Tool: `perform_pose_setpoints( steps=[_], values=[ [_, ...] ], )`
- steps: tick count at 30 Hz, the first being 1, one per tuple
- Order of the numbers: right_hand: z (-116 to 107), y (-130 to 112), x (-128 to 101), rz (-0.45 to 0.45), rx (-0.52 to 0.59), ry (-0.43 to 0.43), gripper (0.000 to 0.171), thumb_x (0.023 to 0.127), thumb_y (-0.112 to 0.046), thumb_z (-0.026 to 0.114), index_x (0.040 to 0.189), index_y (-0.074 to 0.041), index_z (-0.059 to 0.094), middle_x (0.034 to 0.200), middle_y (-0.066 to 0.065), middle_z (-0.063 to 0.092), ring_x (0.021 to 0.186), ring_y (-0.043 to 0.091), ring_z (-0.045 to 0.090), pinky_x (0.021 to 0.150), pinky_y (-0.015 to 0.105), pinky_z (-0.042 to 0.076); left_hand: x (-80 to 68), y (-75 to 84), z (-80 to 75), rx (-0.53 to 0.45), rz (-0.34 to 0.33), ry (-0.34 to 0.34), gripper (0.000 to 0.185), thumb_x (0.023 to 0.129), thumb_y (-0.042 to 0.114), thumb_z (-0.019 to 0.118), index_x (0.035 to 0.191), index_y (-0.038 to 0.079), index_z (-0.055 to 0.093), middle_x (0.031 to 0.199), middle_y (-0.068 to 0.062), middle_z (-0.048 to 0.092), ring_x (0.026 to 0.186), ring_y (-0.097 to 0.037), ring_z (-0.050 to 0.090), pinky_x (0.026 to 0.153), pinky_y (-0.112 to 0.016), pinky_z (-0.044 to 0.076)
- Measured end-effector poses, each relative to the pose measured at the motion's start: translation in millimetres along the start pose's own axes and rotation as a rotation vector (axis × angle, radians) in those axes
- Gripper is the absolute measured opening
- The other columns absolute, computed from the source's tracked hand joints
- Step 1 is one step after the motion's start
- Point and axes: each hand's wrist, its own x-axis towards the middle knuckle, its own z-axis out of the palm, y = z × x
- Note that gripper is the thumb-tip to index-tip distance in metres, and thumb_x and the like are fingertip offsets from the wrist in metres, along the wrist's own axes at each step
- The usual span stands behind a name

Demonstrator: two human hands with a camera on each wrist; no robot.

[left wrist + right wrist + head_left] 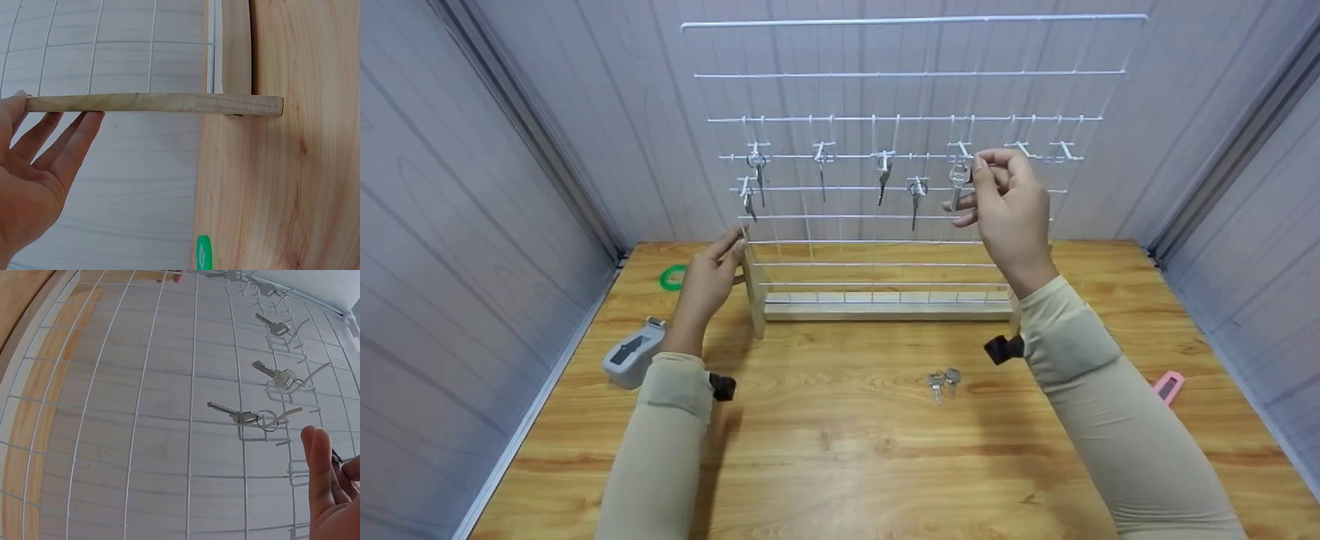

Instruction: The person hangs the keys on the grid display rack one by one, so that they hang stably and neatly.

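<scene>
Held a small silver key [958,180] up at the white wire rack [915,75], pinched by its ring end between thumb and forefinger of the right hand [1006,214], blade hanging straight down just beside an empty hook [960,148] in the upper row of hooks. Judged light, stiff and hard, with smooth metal faces likely to slip or swing if taken by the blade; best gripped at the broad head or the ring, as here, leaving the hole free for the hook. No risk of breakage seen, only of dropping. From the right wrist view, showed the fingers [320,478] close to the grid with the held key barely visible at the edge. Kept the left hand [711,279] flat and relaxed, fingers straight against the wooden upright [152,103] at the rack's left side, gripping nothing, seemingly steadying the frame; rack judged light enough to shift under a push at the hooks. Hung on the hooks to the left: five other keys [756,166], each on its own hook, none touching the held one. Lay on the bench [840,450], well apart from both hands: two more keys [943,381], side by side. Also on the bench: a grey device [631,361] near the left sleeve, a green tape roll [672,277] behind it, a pink object [1168,387] at the right.
</scene>
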Motion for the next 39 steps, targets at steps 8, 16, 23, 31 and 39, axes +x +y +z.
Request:
perform_pose_setpoints(
  steps=[8, 16, 23, 31, 39],
  values=[
    [0, 14, 0, 0.048, -0.021, -0.038, 0.022, 0.112, -0.020, 0.057, 0.127, -0.004, 0.060, 0.107, 0.008, 0.079, 0.079, 0.013, 0.080, 0.069, 0.027, 0.070, -0.4, 0.3, 0.7, 0.013, 0.011, -0.011, 0.055, 0.112, 0.040, 0.054, 0.163, 0.021, 0.048, 0.167, -0.017, 0.047, 0.146, -0.041, 0.057, 0.108, -0.049, 0.063],
    [-6, 27, -8, 0.149, -0.115, -0.152, 0.030, 0.114, -0.018, 0.054, 0.138, -0.001, 0.056, 0.125, 0.014, 0.074, 0.091, 0.013, 0.079, 0.080, 0.026, 0.071, 0.4, 1.4, 2.1, 0.015, -0.022, -0.010, 0.054, 0.112, 0.042, 0.055, 0.163, 0.023, 0.048, 0.168, -0.014, 0.047, 0.147, -0.038, 0.056, 0.110, -0.047, 0.063],
    [-17, 40, -22, 0.173, -0.147, -0.215, 0.035, 0.114, -0.019, 0.055, 0.142, 0.002, 0.055, 0.133, 0.020, 0.072, 0.095, 0.011, 0.076, 0.082, 0.024, 0.070, -0.4, 1.1, 2.9, 0.015, -0.021, -0.008, 0.054, 0.112, 0.040, 0.055, 0.163, 0.023, 0.048, 0.167, -0.014, 0.047, 0.147, -0.038, 0.057, 0.110, -0.047, 0.063],
    [-35, 61, -54, 0.206, -0.162, -0.268, 0.034, 0.113, -0.018, 0.057, 0.141, 0.002, 0.057, 0.135, 0.019, 0.070, 0.100, 0.016, 0.076, 0.084, 0.025, 0.070, -0.6, 1.0, 2.9, 0.016, -0.018, -0.008, 0.053, 0.112, 0.042, 0.055, 0.162, 0.025, 0.048, 0.168, -0.013, 0.047, 0.147, -0.037, 0.057, 0.110, -0.047, 0.063],
    [-50, 99, -89, 0.293, -0.351, -0.394, 0.035, 0.113, -0.026, 0.057, 0.139, -0.003, 0.062, 0.126, 0.018, 0.073, 0.102, 0.032, 0.076, 0.078, 0.026, 0.070, -0.8, -2.1, 0.9, 0.021, 0.003, -0.001, 0.056, 0.113, 0.041, 0.054, 0.164, 0.018, 0.046, 0.168, -0.014, 0.046, 0.147, -0.039, 0.056, 0.109, -0.047, 0.063]
  ],
)
